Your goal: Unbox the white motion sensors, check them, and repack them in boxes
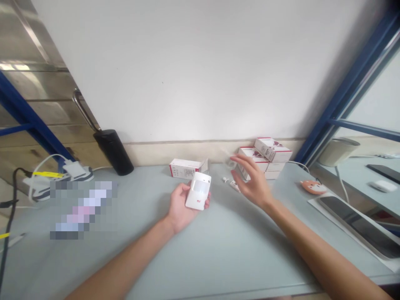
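My left hand [184, 206] is closed around a white motion sensor [198, 191], which has a curved lens window and a small red mark on its front. To its right, my right hand [251, 179] is raised over the table with thumb and fingers apart. A blurred, see-through item [230, 160], perhaps thin plastic, shows by its fingertips; I cannot tell if they touch. Below that hand lie a small white bracket [225, 180] and a small white printed piece [234, 186], partly hidden. Behind the sensor lies an opened white and red box [184, 168], its flap facing right.
Several similar boxes [273, 150] are stacked against the wall behind my right hand. A black bottle [114, 152] and a power strip with chargers [73, 171] stand left. On the right are an orange animal-shaped item [313, 186] and a dark flat device [362, 225].
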Demonstrator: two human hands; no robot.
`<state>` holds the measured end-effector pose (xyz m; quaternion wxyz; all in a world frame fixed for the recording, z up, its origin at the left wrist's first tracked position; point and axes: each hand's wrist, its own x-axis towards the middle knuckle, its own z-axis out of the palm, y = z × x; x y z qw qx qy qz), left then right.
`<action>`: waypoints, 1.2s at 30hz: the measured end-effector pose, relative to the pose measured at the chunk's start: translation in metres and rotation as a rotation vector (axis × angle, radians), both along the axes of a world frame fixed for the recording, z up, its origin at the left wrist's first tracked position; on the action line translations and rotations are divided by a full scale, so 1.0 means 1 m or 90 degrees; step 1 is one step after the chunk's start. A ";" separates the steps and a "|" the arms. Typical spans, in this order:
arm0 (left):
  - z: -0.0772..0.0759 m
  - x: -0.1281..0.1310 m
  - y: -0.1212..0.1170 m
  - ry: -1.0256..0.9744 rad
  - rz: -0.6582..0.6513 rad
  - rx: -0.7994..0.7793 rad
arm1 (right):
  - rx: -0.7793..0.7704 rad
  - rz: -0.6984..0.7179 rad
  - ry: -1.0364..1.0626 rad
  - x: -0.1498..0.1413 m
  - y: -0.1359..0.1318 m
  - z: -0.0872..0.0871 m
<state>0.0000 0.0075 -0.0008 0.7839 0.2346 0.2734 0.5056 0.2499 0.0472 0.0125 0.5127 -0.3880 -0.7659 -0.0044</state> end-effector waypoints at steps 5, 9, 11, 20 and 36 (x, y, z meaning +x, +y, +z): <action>0.001 0.001 -0.002 0.020 -0.021 0.039 | -0.131 0.104 0.356 0.004 -0.003 0.017; 0.001 0.000 -0.002 0.029 -0.044 0.048 | -0.344 0.194 0.591 0.006 0.004 0.018; 0.002 0.000 -0.002 0.020 -0.049 0.043 | -0.403 0.219 0.684 0.008 0.008 0.019; 0.000 -0.004 -0.002 0.055 -0.080 0.052 | -0.466 0.257 0.735 0.007 0.005 0.026; -0.006 -0.006 0.001 0.037 -0.117 0.064 | -0.554 0.264 0.647 -0.001 0.005 0.011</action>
